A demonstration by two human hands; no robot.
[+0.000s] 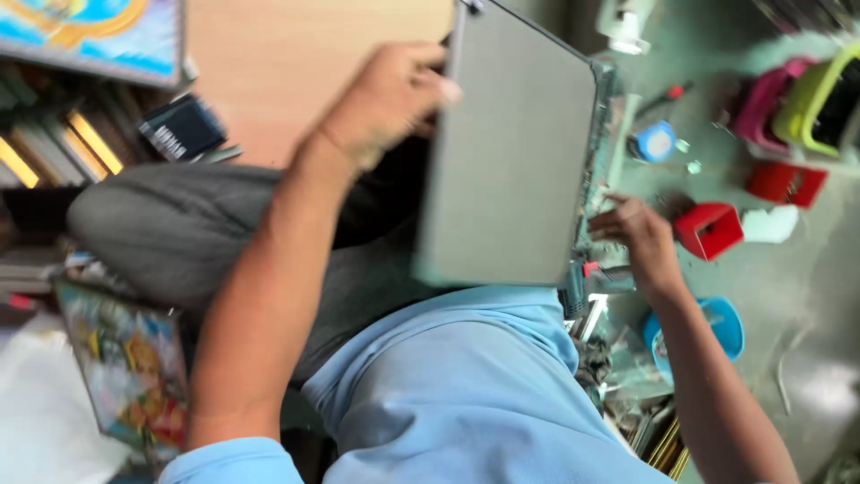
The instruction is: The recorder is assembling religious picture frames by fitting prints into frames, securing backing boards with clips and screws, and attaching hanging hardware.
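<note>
Where the grey panel [506, 152] hides them, left hand [390, 103] fingertips unseen.

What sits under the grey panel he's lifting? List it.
Under the grey panel, only a strip of green circuit board shows along its right edge, near the right hand. The left hand grips the panel's top corner. The panel covers everything else.

Grey panel [506, 152] under left hand [385, 103]: matt, smooth, looks like metal or plastic. Red box [708, 229] just beside right hand [636, 235]: glossy plastic. Shirt [466, 394] below: light blue cloth.
</note>
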